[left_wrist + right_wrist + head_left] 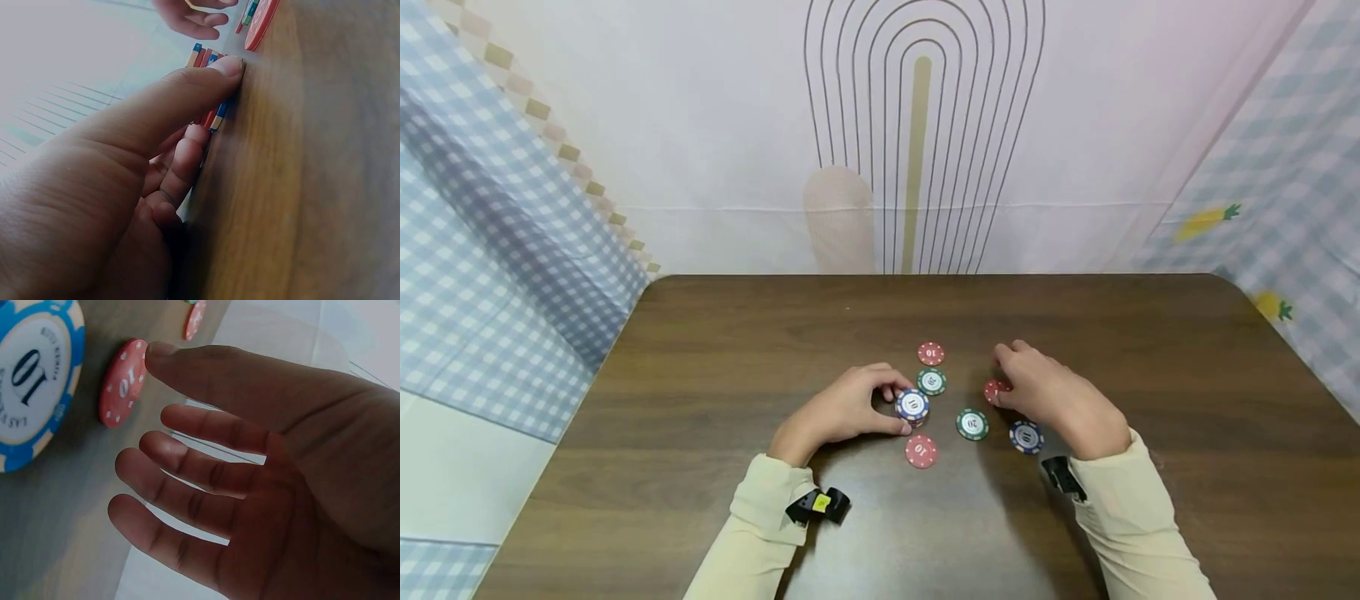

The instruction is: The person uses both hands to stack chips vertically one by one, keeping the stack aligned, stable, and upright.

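My left hand (853,410) grips a short stack of poker chips (913,405) with thumb and fingers at its sides. A blue-and-white chip marked 10 tops it, and red and blue edges (219,117) show lower down in the left wrist view. At a red poker chip (992,390) on the table is my right hand (1052,393), its thumb tip right at the chip's rim. In the right wrist view, the other fingers (169,453) are spread and loosely extended, apart from that red chip (122,387).
Around the hands lie a blue chip (1026,437), a green chip (972,425), a red chip (921,452) nearer me, plus another green chip (932,382) and red chip (931,353) behind the stack. The brown wooden table (760,317) meets a patterned cloth (722,167) at its back edge.
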A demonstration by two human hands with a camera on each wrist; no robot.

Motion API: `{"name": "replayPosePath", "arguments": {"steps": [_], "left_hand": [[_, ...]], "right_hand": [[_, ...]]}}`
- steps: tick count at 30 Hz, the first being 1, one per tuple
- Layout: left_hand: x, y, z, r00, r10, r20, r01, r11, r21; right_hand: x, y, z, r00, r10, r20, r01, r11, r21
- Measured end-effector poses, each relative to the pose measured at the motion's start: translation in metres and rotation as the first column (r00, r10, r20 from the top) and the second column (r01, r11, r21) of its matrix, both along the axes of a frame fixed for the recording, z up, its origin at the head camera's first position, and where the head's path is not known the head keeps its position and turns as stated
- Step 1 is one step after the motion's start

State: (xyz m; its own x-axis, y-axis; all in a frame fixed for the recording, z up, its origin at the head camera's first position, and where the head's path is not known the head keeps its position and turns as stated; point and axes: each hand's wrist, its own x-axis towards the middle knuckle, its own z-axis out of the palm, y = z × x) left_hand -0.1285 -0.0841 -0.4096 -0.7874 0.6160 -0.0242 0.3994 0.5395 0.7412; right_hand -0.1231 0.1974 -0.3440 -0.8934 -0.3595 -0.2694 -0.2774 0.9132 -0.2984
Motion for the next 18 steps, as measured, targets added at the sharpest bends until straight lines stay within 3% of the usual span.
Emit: {"name": "replayPosePath", "arguments": {"steps": [18], "left_hand": [[-0.0009, -0.0002, 0.0004, 1.000, -0.001, -0.006, 0.001, 1.000, -0.011]], "right_hand": [[-0.0048, -0.0038, -0.0091, 0.999, 0.019, 0.027, -0.021, 0.998, 0.051]]}}
